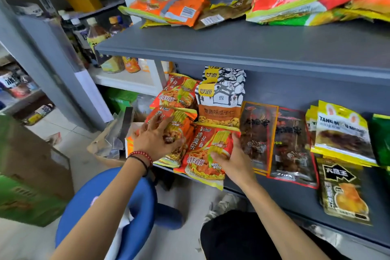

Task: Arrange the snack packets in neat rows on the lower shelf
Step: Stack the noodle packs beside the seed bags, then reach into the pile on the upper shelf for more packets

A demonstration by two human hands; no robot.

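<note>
1. The left grip (pixel 157 139) lies flat, fingers spread apart, pressing on a stack of red noodle packets (pixel 175 116) at the left end of the lower shelf (pixel 295 202).
2. The right grip (pixel 234 160) is clamped on the front noodle packet (pixel 202 154), thumb on its face and fingers along its right edge. This packet lies just right of the left grip and overhangs the shelf's front lip.
3. Dark brown packets (pixel 258 133) lie just beyond the right grip, with yellow packets (pixel 341 133) further out.
4. A white-and-orange seed pouch (pixel 220 99) stands behind both grips.

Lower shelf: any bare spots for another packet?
Bare strip at the lower shelf front, below the dark skewer packets, left of the black-and-yellow packet. Also the upper shelf front edge. Crowded at left: overlapping noodle packets, left hand pressing, right hand gripping one.
</note>
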